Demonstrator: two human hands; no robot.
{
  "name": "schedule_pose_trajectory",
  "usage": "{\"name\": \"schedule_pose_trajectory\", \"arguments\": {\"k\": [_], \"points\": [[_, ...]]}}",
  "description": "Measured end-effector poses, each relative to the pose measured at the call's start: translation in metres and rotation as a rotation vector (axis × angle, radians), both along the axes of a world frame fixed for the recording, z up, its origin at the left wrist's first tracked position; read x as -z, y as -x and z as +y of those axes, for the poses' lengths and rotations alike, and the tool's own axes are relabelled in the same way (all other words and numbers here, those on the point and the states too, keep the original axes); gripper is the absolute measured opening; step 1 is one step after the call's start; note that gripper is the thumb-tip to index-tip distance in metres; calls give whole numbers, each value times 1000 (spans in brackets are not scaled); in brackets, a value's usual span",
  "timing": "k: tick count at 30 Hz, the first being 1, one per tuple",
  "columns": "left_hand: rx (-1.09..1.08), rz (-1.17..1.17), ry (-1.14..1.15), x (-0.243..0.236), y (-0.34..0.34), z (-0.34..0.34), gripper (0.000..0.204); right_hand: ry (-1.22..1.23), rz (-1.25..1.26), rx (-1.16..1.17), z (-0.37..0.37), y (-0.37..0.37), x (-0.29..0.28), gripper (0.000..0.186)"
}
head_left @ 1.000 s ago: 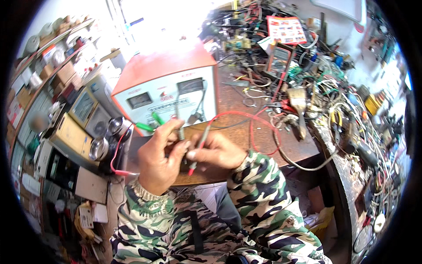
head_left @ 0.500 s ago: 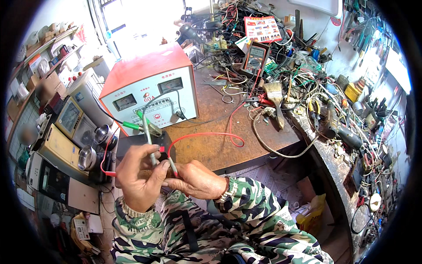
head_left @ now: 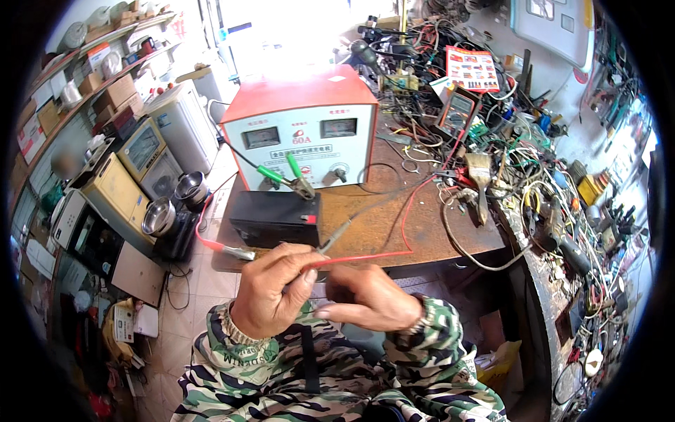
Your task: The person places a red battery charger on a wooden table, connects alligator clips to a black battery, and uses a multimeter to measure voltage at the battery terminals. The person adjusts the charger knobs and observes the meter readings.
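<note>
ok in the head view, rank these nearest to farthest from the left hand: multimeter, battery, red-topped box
1. Battery, just beyond the left hand.
2. Red-topped box, behind the first.
3. Multimeter, far off to the right.

At left, cardboard boxes (head_left: 119,95) are standing stacked, and two metal bowls (head_left: 159,216) are sitting near each other. At right, a paintbrush (head_left: 481,180) is lying beside tangled cables (head_left: 520,141), while a red-and-white leaflet (head_left: 472,69) is resting on them.
</note>
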State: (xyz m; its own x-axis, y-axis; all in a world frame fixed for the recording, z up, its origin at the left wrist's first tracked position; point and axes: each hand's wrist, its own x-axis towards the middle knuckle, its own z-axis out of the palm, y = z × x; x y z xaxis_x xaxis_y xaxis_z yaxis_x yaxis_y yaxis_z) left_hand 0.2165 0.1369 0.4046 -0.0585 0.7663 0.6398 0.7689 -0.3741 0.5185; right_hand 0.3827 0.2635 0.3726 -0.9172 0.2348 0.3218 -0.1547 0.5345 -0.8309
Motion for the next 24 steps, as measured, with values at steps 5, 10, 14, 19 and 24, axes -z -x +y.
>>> {"name": "schedule_pose_trajectory", "arguments": {"k": [5, 10, 14, 19, 24], "points": [[30, 134, 2, 4, 2, -13, 23, 442, 346, 240, 0, -31, -8, 24], [-69, 288, -70, 5, 1, -15, 35, 185, 232, 655, 2, -37, -22, 30], [26, 299, -46, 5, -3, -13, 41, -348, 112, 569, 11, -26, -11, 26], [175, 239, 14, 13, -4, -10, 40, 344, 107, -36, 16, -12, 5, 55], [76, 333, -4, 5, -5, -16, 38, 328, 183, 19, 10, -3, 7, 42]]}}
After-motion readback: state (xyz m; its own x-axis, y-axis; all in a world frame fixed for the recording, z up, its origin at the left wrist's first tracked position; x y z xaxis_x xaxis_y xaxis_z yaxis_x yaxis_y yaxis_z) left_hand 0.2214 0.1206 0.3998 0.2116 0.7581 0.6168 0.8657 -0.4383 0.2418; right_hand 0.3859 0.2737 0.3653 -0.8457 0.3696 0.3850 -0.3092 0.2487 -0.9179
